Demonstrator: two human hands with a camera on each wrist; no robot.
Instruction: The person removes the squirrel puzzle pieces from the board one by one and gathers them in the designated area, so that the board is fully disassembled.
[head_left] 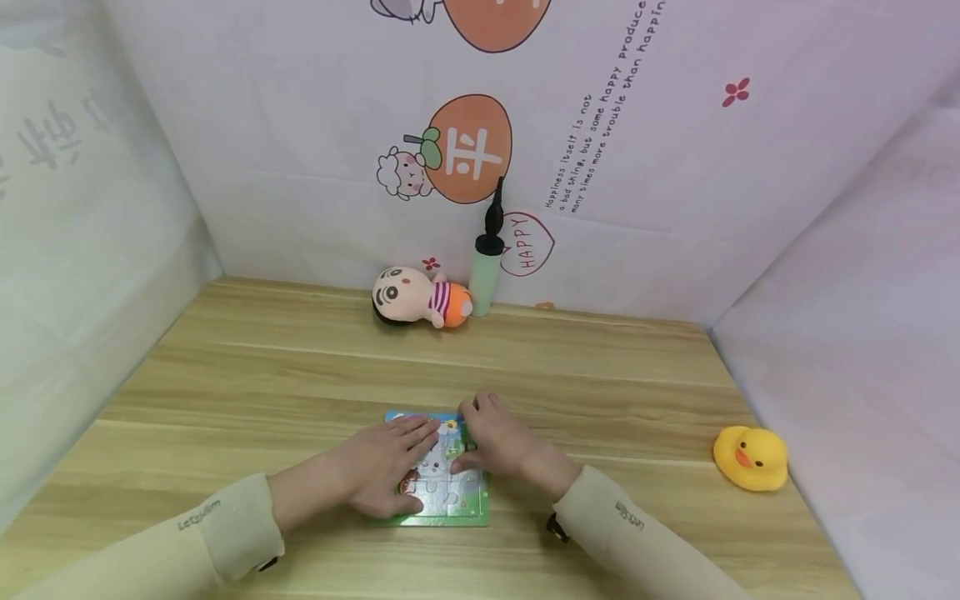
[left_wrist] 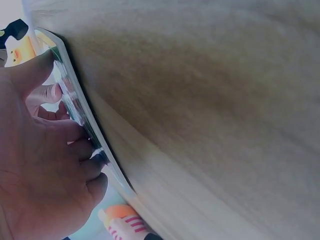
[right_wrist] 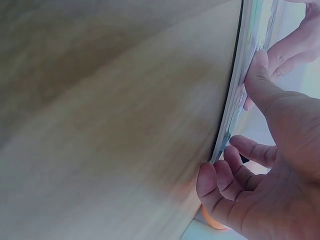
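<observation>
A small jigsaw puzzle (head_left: 442, 500) with a white cartoon animal, blue top and green border lies flat on the wooden table. Across its left part rests my left hand (head_left: 386, 468), fingers extended over the picture and thumb near the lower edge. At the upper right corner, my right hand (head_left: 501, 437) holds the puzzle with bent fingers at the edge and its thumb on the face. In the right wrist view, the right thumb (right_wrist: 259, 75) touches the puzzle's top, and the curled fingertips (right_wrist: 206, 181) meet its rim. Both hands partly cover the picture.
A plush doll (head_left: 420, 297) lies at the table's back edge, beside an upright pale green hand pump (head_left: 485, 279) with a black nozzle. A yellow rubber duck (head_left: 750, 458) sits near the right edge. Printed white cloth (head_left: 300, 167) walls surround the table (head_left: 600, 375) at the back and sides.
</observation>
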